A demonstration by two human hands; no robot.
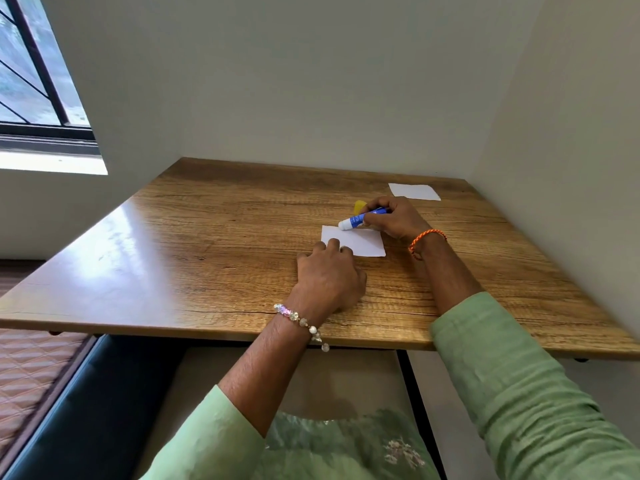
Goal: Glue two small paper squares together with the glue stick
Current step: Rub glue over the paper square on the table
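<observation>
While the right hand [393, 218] grips the blue glue stick [363, 218], its white tip on the far edge of the near white paper square [360, 241], the left hand [329, 271] presses that sheet's near corner with curled fingertips onto the wooden table [207, 237]. If this pressure slackens, the stroke could drag or crease the sheet. A second white paper square [414, 191] lies well apart; a yellow cap [360, 204] sits behind the stick.

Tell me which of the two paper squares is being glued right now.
The near paper square: the left hand pins its corner while the right hand holds the glue stick tip on it. The far paper square lies untouched.
</observation>
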